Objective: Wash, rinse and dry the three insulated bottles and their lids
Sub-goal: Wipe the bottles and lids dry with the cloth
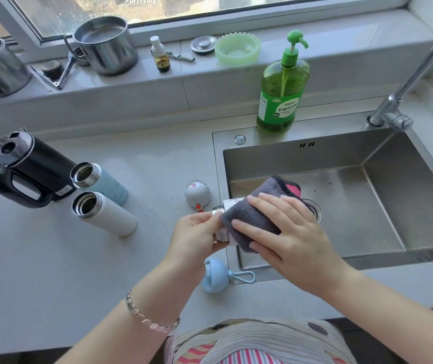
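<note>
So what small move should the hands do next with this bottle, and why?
Probably the left hand should turn the bottle by its steel neck, while the right hand holds the grey cloth around its body. That way the cloth would wipe all around.

The bench is open along its front edge; kettle, blue bottle, white bottle crowd the left; blue lid beside sink.

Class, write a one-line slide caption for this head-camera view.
Left hand grips a bottle by its steel neck while the right hand wraps a grey cloth round it at the sink rim.
</note>
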A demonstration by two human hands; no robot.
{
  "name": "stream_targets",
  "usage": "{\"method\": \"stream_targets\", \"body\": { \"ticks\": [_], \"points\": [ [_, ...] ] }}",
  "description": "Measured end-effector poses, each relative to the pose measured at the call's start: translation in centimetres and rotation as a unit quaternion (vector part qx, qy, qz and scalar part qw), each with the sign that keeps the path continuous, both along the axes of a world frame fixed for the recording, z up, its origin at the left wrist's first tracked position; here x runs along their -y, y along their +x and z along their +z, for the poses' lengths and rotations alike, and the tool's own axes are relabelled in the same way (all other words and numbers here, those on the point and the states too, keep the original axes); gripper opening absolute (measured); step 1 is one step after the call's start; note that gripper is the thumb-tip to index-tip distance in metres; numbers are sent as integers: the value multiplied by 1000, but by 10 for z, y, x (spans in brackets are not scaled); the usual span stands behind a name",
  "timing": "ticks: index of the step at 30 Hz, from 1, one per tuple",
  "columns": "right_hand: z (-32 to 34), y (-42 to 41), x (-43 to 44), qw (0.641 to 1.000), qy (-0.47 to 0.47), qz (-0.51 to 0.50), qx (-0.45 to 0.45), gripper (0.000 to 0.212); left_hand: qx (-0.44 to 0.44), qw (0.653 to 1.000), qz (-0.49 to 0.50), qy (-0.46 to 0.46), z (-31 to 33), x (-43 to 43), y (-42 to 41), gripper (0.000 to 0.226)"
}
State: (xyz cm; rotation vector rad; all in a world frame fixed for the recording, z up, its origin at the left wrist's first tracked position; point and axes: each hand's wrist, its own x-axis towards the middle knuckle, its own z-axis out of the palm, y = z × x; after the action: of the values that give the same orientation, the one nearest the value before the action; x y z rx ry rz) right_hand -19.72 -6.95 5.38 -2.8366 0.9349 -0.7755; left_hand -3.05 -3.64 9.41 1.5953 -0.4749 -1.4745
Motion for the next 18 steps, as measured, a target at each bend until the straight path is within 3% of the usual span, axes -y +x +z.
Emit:
{"method": "stream_targets", "body": {
  "ticks": [3,6,7,10,14,16,18],
  "points": [
    [6,3,9,994,53,-83,52,38,25,1000,-2,-2,1,-2,-4,27],
    [11,10,20,945,252,-188,84,45,57,998,-10,-5,2,-4,-9,32],
    [10,12,17,949,235,-193,81,44,62,998,-7,3,3,-4,-10,32],
    [2,18,3,988,58,-134,51,38,47,998,-2,30,4,1,-7,26],
    [-9,8,-1,994,-77,-60,-53,64,-7,997,-44,62,10,9,6,19],
    [-8,4,7,991,-111,-60,-39,59,-20,994,-75,79,10,12,11,18],
    [-4,2,19,997,-66,-41,-26,61,-18,991,-109,78,10,18,16,20]
  ]
}}
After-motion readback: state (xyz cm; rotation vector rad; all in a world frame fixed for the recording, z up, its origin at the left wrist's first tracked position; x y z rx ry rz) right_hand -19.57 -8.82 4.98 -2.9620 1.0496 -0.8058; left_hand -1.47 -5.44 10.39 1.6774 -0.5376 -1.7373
